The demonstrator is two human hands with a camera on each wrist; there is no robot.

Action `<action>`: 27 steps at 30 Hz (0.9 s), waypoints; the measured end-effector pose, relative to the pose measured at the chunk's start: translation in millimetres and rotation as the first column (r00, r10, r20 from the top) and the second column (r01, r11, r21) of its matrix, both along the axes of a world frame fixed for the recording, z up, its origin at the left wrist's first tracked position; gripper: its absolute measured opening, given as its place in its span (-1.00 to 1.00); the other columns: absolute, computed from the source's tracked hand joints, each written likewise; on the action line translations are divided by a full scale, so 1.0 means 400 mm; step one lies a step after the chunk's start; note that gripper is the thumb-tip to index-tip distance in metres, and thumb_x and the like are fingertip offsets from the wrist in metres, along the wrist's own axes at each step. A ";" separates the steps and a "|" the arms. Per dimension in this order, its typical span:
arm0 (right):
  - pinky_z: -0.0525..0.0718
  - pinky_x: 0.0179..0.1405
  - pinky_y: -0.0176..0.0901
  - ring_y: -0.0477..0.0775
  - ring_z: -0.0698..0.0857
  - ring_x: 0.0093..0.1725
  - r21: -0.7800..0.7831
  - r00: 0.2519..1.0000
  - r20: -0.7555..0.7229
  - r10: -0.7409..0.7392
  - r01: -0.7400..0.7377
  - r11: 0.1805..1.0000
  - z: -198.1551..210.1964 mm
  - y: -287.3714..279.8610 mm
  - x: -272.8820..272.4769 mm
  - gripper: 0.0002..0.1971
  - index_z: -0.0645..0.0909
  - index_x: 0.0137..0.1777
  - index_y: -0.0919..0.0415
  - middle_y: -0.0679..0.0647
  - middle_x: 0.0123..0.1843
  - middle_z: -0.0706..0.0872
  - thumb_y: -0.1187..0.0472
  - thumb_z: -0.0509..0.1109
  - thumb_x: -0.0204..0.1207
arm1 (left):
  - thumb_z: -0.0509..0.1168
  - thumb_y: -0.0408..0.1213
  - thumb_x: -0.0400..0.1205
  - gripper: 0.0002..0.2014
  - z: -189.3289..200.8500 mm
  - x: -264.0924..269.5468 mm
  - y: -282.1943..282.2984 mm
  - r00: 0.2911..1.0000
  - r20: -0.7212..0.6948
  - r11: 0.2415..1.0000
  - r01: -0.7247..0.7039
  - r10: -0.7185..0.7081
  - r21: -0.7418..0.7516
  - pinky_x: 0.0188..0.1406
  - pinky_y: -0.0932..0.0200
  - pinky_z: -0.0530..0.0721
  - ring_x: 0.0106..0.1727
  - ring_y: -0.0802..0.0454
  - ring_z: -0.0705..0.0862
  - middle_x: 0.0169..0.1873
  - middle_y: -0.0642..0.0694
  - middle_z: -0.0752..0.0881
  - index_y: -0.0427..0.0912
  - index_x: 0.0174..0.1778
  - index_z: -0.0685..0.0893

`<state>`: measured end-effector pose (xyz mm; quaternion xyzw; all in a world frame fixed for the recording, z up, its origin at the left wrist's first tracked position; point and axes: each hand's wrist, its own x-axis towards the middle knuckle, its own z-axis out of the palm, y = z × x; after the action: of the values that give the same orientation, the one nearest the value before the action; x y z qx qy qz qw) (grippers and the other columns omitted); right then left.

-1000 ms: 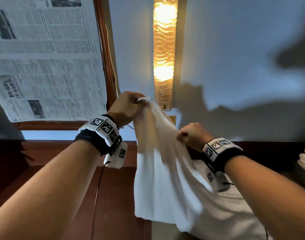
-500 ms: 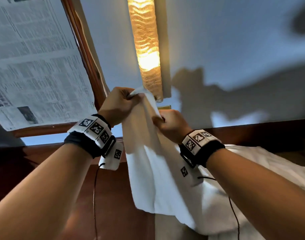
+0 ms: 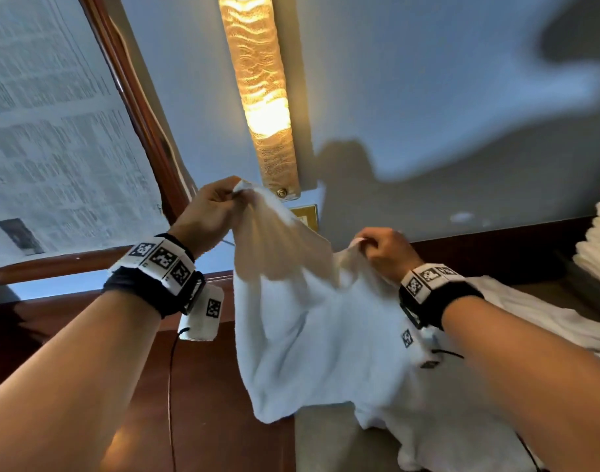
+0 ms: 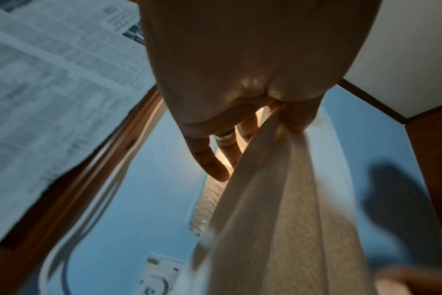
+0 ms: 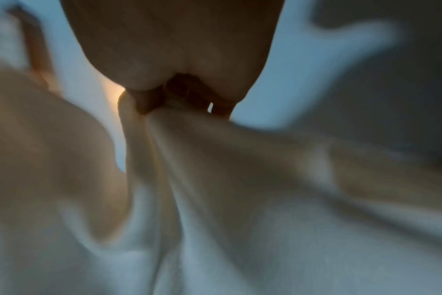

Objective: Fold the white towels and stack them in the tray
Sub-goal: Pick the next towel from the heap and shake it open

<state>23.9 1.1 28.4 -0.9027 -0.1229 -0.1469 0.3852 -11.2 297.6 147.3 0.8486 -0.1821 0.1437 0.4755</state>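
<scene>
A white towel point(image 3: 312, 328) hangs in the air in front of me, its lower part draping down onto more white cloth point(image 3: 462, 413) below. My left hand point(image 3: 220, 206) pinches one top corner, held high by the wall lamp. My right hand point(image 3: 380, 247) pinches the top edge further right and lower. In the left wrist view the towel point(image 4: 278, 209) runs down from thumb and fingers. The right wrist view shows the towel point(image 5: 215, 179) bunched at my pinching fingers. No tray is in view.
A stack of folded white towels point(image 3: 598, 243) sits at the right edge. A lit wall lamp point(image 3: 261, 93) hangs ahead, with a wall switch plate point(image 3: 307, 216) under it. Newspaper point(image 3: 49, 131) covers a wood-framed pane on the left. Dark wooden surface point(image 3: 203, 403) lies below.
My right hand slid along the top edge to the right, away from the left hand, spreading the towel. The left hand kept its corner raised.
</scene>
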 end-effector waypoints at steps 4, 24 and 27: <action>0.62 -0.10 -0.11 0.12 0.73 -0.16 0.060 0.918 0.355 0.178 -0.213 0.975 0.197 0.143 -0.028 -0.82 0.75 -0.13 0.11 0.03 -0.19 0.80 0.26 0.29 0.54 | 0.22 -0.30 0.82 -0.65 -0.028 -0.011 -0.106 0.993 -0.094 0.981 0.047 -0.065 -0.186 -0.09 0.12 0.60 -0.16 0.08 0.67 -0.22 0.04 0.77 0.07 -0.16 0.83; 0.59 -0.16 -0.04 0.24 0.76 -0.11 0.064 0.920 -0.048 -0.390 0.392 0.918 -0.010 0.042 -0.207 -0.81 0.74 -0.29 0.08 0.15 -0.25 0.80 0.22 0.46 0.57 | 0.12 -0.01 0.84 -0.60 0.008 -0.144 0.141 0.996 -0.062 0.939 0.040 -0.065 -0.341 -0.04 -0.04 0.56 -0.13 -0.11 0.65 -0.17 -0.28 0.69 -0.28 -0.02 0.65; 0.64 0.03 -0.09 0.12 0.77 0.03 0.167 0.948 0.125 -0.293 0.271 0.948 0.092 0.205 -0.237 -0.82 0.83 -0.03 0.22 0.18 -0.01 0.85 0.40 0.40 0.53 | 0.09 -0.09 0.86 -0.56 -0.006 -0.194 0.174 0.995 -0.049 0.955 0.071 -0.089 -0.288 -0.29 0.20 0.48 -0.46 0.15 0.55 -0.53 0.09 0.61 -0.19 -0.31 0.50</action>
<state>-70.8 83.0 65.1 -0.8665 -0.0095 -0.2760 0.4158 -88.9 367.3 144.8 0.7669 -0.1791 0.1232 0.6038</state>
